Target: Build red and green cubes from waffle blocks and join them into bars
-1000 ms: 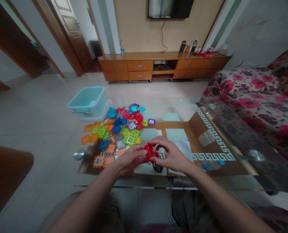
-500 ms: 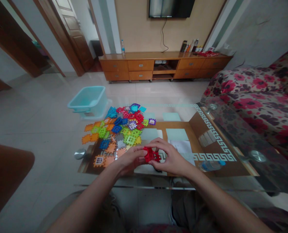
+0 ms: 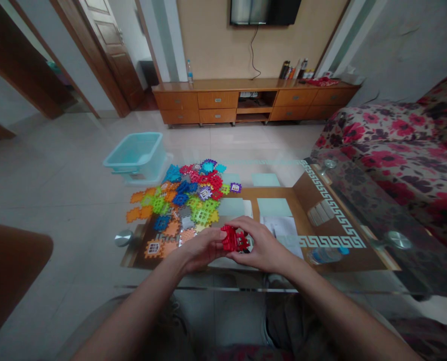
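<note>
Both of my hands grip a small red block piece [image 3: 234, 240] made of interlocking plastic tiles, just above the glass table [image 3: 332, 210]. My left hand [image 3: 199, 249] pinches its left side. My right hand [image 3: 260, 243] closes over its right side and top. A pile of coloured interlocking tiles [image 3: 185, 198] in orange, green, blue, red and purple lies on the glass beyond my left hand.
A light blue plastic tub [image 3: 136, 156] stands on the floor behind the pile. A floral sofa [image 3: 404, 150] runs along the right. A wooden TV cabinet [image 3: 253, 100] lines the far wall. Papers [image 3: 281, 225] show under the glass.
The red piece has been turned and lowered a little between my hands. My right hand now wraps lower over it and hides the dark object seen beneath it earlier.
</note>
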`<action>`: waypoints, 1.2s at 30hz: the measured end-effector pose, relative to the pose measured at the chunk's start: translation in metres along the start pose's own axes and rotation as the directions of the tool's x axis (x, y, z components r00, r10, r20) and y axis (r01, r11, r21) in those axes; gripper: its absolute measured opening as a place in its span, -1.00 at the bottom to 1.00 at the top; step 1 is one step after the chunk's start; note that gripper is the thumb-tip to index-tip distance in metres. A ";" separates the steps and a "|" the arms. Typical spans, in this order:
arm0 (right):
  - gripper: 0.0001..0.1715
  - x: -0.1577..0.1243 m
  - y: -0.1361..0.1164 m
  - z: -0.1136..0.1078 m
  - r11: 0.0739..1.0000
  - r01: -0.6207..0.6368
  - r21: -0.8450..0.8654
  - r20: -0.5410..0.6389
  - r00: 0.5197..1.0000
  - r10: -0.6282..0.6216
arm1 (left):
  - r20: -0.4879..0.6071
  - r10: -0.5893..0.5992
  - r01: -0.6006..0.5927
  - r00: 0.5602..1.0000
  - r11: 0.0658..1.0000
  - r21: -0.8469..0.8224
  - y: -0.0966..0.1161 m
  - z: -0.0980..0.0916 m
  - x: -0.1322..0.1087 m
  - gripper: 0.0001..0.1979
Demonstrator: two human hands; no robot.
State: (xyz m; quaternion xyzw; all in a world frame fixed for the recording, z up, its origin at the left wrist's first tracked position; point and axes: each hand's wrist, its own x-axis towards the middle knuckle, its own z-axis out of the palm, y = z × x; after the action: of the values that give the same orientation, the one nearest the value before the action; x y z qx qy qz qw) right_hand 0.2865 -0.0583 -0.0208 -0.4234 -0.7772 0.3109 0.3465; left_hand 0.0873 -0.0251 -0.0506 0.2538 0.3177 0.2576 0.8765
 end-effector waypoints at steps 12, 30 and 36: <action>-0.42 0.000 0.000 -0.002 1.000 0.015 0.019 0.008 1.000 -0.015 | 0.108 0.000 -0.009 0.994 0.996 0.085 0.000 -0.010 -0.001 -0.70; -0.33 0.000 -0.007 -0.002 1.000 0.007 -0.001 -0.017 1.000 -0.007 | 0.129 0.063 -0.069 0.990 0.996 0.049 -0.002 -0.006 0.002 -0.62; -0.45 0.001 -0.011 -0.004 1.000 -0.002 -0.006 -0.029 1.000 0.002 | 0.143 0.030 -0.037 0.989 0.998 0.047 -0.002 -0.008 0.000 -0.66</action>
State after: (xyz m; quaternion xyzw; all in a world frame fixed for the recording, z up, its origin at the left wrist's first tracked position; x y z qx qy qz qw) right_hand 0.2842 -0.0617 -0.0094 -0.4296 -0.7727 0.3025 0.3561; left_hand 0.0825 -0.0241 -0.0570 0.2983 0.2564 0.2456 0.8860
